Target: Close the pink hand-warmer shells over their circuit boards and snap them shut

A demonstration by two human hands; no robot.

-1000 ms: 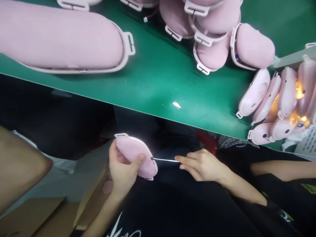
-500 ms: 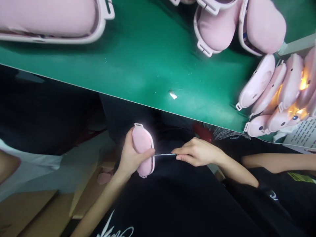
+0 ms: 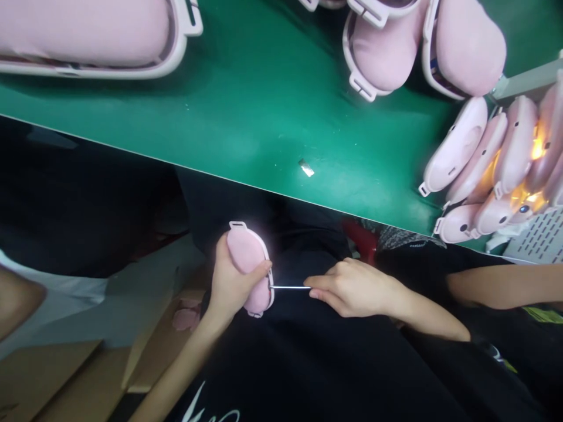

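Observation:
My left hand (image 3: 231,282) is closed around a pink eye massager (image 3: 246,249), holding it on end over my lap. Its soft pad faces up, with a pale rim and a strap slot at each end. The thumb presses on the rim. Between the fingers of my right hand (image 3: 356,288) is a thin metal rod-shaped tool (image 3: 290,287); its handle is hidden in the palm. The tip meets the right-hand rim of the massager, just below my left thumb, where a narrow gap shows between pad and shell.
On the green table (image 3: 229,129) lies a silver scrap (image 3: 307,168). A large-looking pink massager (image 3: 88,32) is at far left, more (image 3: 385,55) at the back. Several massagers (image 3: 457,146), some lit orange, stand at right. Cardboard (image 3: 53,375) lies low left. Co-workers' arms (image 3: 505,285) show both sides.
The tool and my right hand have moved down, so the tip touches lower along the rim. My left hand and the massager have shifted slightly left. The co-worker's arm at right has moved right.

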